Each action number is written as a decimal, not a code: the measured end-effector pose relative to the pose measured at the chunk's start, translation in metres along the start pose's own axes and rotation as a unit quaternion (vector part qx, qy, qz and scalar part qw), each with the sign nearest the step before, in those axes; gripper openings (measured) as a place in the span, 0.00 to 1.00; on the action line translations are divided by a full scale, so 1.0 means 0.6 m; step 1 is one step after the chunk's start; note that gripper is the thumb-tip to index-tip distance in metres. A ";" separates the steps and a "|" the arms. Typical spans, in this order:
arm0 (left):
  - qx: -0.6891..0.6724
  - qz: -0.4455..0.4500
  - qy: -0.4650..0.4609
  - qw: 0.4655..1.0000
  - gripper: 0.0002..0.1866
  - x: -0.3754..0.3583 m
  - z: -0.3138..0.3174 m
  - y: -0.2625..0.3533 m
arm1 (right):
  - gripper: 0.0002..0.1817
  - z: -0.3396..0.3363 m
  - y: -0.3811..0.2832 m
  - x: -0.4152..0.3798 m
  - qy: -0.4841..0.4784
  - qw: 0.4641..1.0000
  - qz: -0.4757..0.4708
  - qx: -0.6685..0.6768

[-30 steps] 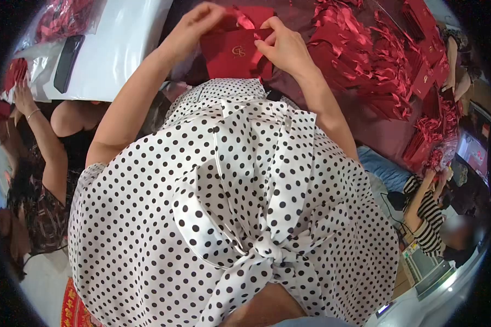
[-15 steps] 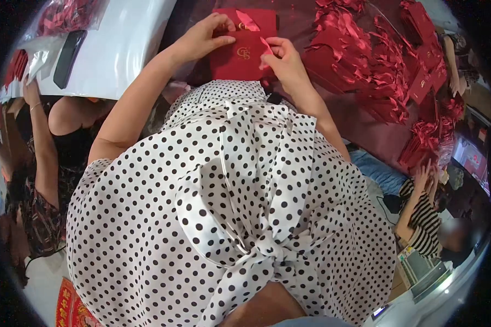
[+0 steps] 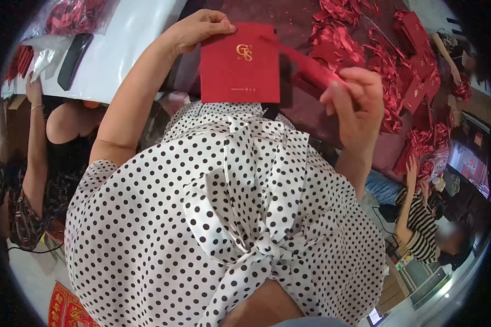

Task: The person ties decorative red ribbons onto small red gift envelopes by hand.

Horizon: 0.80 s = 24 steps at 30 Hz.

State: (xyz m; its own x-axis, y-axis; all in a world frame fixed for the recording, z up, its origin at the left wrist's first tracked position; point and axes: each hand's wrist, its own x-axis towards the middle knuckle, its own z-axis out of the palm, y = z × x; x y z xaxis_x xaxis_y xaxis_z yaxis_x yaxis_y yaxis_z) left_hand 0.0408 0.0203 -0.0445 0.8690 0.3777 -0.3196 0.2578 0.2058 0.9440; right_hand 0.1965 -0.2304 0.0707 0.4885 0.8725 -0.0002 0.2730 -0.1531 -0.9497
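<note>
A flat red envelope (image 3: 239, 76) with gold letters on its front is held upright in front of my polka-dot blouse. My left hand (image 3: 195, 30) pinches its upper left corner between thumb and fingers. From the envelope's upper right side a red ribbon (image 3: 309, 65) stretches out to the right. My right hand (image 3: 354, 101) has its thumb and fingers closed on the ribbon's far end; the fingertips are slightly blurred. Whether the ribbon is fastened to the envelope cannot be made out.
Heaps of red envelopes with ribbons (image 3: 338, 32) cover the dark red tablecloth (image 3: 324, 122) on the right. A white table (image 3: 139, 32) at left bears a black oblong object (image 3: 75, 61) and plastic bags (image 3: 46, 52). Other people's arms reach in at left (image 3: 35, 136) and right (image 3: 409, 191).
My right hand has moved right and toward me, drawing the ribbon out long. The envelope now hangs lower, its front fully visible. My left hand has shifted slightly left on the top edge.
</note>
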 end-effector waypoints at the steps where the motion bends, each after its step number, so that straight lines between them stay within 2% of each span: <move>1: 0.010 0.013 -0.025 1.000 0.12 0.002 0.005 0.002 | 0.11 -0.001 0.001 0.001 -0.034 0.993 -0.046 0.101; 2: 0.051 -0.001 -0.029 0.998 0.11 0.009 0.011 -0.001 | 0.13 -0.001 0.001 0.000 -0.067 0.973 -0.091 0.200; 3: 0.123 0.043 -0.016 0.991 0.11 0.010 0.023 -0.007 | 0.14 0.000 -0.007 -0.002 -0.104 0.959 -0.093 0.245; 5: 0.277 0.136 0.039 0.951 0.12 -0.003 0.045 -0.006 | 0.14 0.007 -0.031 -0.007 -0.125 0.953 -0.092 0.261; 6: 0.277 0.134 0.038 0.951 0.12 -0.007 0.044 -0.006 | 0.14 0.009 -0.037 -0.010 -0.145 0.945 -0.091 0.277; 7: 0.308 0.196 0.039 0.930 0.12 -0.012 0.041 -0.007 | 0.12 0.008 -0.038 -0.013 -0.121 0.968 -0.088 0.202; 8: 0.336 0.257 0.040 0.905 0.13 -0.017 0.039 -0.007 | 0.12 0.004 -0.035 -0.011 -0.121 0.968 -0.087 0.204; 10: 0.350 0.275 0.037 0.895 0.13 -0.028 0.036 0.001 | 0.07 -0.003 -0.024 0.000 -0.054 0.997 -0.024 0.042; 11: 0.364 0.294 0.033 0.883 0.13 -0.032 0.034 0.004 | 0.04 0.010 -0.021 0.012 -0.007 0.999 -0.028 -0.020; 12: 0.365 0.292 0.033 0.884 0.13 -0.034 0.031 0.004 | 0.04 0.018 -0.014 0.028 0.024 0.973 -0.150 -0.173; 13: 0.352 0.284 0.016 0.892 0.12 -0.036 0.028 0.003 | 0.05 0.027 -0.008 0.043 0.055 0.908 -0.266 -0.320; 14: 0.340 0.276 0.000 0.899 0.12 -0.039 0.024 0.002 | 0.06 0.044 -0.009 0.049 0.055 0.916 -0.273 -0.290; 15: 0.341 0.274 0.000 0.899 0.12 -0.039 0.021 -0.002 | 0.05 0.059 0.009 0.058 0.005 0.954 -0.236 -0.184; 16: 0.288 0.208 -0.004 0.935 0.12 -0.038 0.018 -0.009 | 0.05 0.074 0.026 0.063 -0.044 0.977 -0.195 -0.076; 17: 0.233 0.139 -0.008 0.962 0.12 -0.037 0.017 -0.013 | 0.08 0.092 0.022 0.057 -0.118 0.992 -0.016 0.042; 18: 0.234 0.139 -0.009 0.962 0.12 -0.034 0.016 -0.016 | 0.09 0.109 0.040 0.064 -0.133 0.988 -0.002 0.074; 20: 0.134 0.086 -0.029 0.987 0.11 -0.032 0.015 -0.022 | 0.10 0.141 0.080 0.083 -0.137 0.983 0.001 0.122; 21: 0.052 0.094 -0.006 0.994 0.14 -0.033 0.020 -0.032 | 0.10 0.147 0.093 0.087 -0.140 0.982 0.001 0.123; 22: 0.052 0.091 -0.003 0.994 0.14 -0.034 0.017 -0.040 | 0.09 0.153 0.104 0.091 -0.137 0.980 0.020 0.140; 24: -0.050 0.082 -0.015 0.995 0.15 -0.037 0.009 -0.048 | 0.08 0.158 0.114 0.094 -0.150 0.975 0.048 0.159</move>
State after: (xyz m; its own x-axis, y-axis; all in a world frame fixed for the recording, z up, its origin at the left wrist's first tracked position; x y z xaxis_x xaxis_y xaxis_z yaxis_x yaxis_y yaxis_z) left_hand 0.0164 0.0011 -0.0644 0.9085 0.3866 -0.1588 0.0704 0.2332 0.9699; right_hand 0.1644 -0.1475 -0.0242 0.2223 0.9648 -0.1405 -0.0566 -0.1311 -0.9897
